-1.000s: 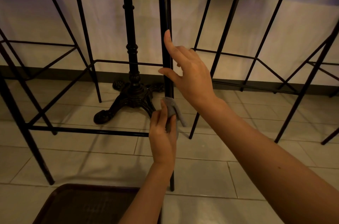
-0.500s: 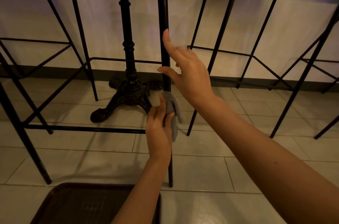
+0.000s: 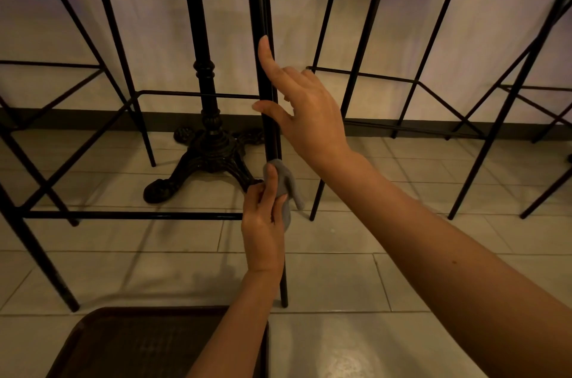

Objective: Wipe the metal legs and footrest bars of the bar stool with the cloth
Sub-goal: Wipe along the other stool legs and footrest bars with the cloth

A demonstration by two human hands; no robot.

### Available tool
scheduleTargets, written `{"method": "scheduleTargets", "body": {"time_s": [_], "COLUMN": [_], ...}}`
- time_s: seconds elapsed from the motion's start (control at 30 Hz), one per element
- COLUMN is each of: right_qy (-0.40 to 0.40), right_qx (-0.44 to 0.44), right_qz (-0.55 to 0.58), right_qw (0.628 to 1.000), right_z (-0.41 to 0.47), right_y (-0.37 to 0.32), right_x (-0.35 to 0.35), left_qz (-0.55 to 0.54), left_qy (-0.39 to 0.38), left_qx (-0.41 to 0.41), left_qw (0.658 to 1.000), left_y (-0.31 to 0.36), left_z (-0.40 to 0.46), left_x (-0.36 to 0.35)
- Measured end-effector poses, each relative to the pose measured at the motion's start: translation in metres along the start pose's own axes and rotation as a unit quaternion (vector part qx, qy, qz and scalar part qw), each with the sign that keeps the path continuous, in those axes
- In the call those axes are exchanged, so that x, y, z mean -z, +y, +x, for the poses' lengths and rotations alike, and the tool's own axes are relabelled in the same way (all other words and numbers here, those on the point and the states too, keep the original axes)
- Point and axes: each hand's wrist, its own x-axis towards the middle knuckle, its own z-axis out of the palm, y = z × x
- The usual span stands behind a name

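1. Pale floor tiles point(image 3: 325, 241) and a white wall back a row of black metal stools.
2. Her right hand point(image 3: 305, 112) rests straight-fingered against the near stool leg point(image 3: 263, 6), apparently to steady it.
3. Lower down, the left hand point(image 3: 263, 219) pinches the grey cloth point(image 3: 286, 182) around that leg, just above the footrest bar point(image 3: 130, 216), probably mid-wipe.

Left of the left hand point(image 3: 263, 222), a thin black footrest bar point(image 3: 130, 216) and an ornate black cast-iron table base point(image 3: 210, 157) block passage; open pale floor tiles point(image 3: 340, 235) lie right.
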Motion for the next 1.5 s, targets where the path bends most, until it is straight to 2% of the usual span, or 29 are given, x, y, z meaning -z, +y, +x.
{"method": "scheduleTargets", "body": {"time_s": [0.07,0.2,0.43,0.57,0.7,0.9,1.1,1.2,1.37,1.5], "right_qy": [0.002,0.001,-0.004,-0.002,-0.002,0.001,-0.002,0.008,0.000,-0.015], "right_qx": [0.000,-0.002,-0.003,-0.004,-0.004,-0.005,-0.004,-0.007,-0.017,-0.023], "right_qz": [0.001,-0.004,-0.012,-0.012,-0.005,-0.006,-0.009,-0.014,0.000,0.011], "right_qw": [1.000,1.000,1.000,1.000,1.000,1.000,1.000,1.000,1.000,1.000], "right_z": [0.000,0.000,-0.001,-0.001,-0.001,-0.001,-0.002,-0.003,-0.004,-0.005], "right_y": [0.000,0.000,0.000,-0.001,-0.001,-0.002,-0.003,-0.004,-0.006,-0.008], "right_x": [0.000,0.000,0.000,0.001,0.001,0.000,0.001,0.000,0.001,0.009], "left_qz": [0.002,0.076,0.117,0.165,0.166,0.204,0.155,0.190,0.287,0.260], "left_qy": [-0.008,-0.005,-0.067,-0.045,-0.042,-0.054,-0.031,-0.044,-0.096,-0.076], "left_qx": [0.017,-0.058,-0.041,-0.088,-0.072,-0.103,-0.048,-0.080,-0.166,-0.156], "left_qw": [1.000,0.995,0.990,0.981,0.983,0.972,0.986,0.977,0.939,0.950], "left_y": [0.002,0.002,-0.013,-0.018,-0.013,-0.026,-0.017,-0.022,-0.040,-0.038], "left_z": [0.003,0.004,-0.012,-0.015,-0.018,-0.023,-0.025,-0.025,-0.025,-0.023], "left_x": [0.002,0.002,0.004,0.003,0.003,0.006,0.000,0.002,0.007,0.010]}}
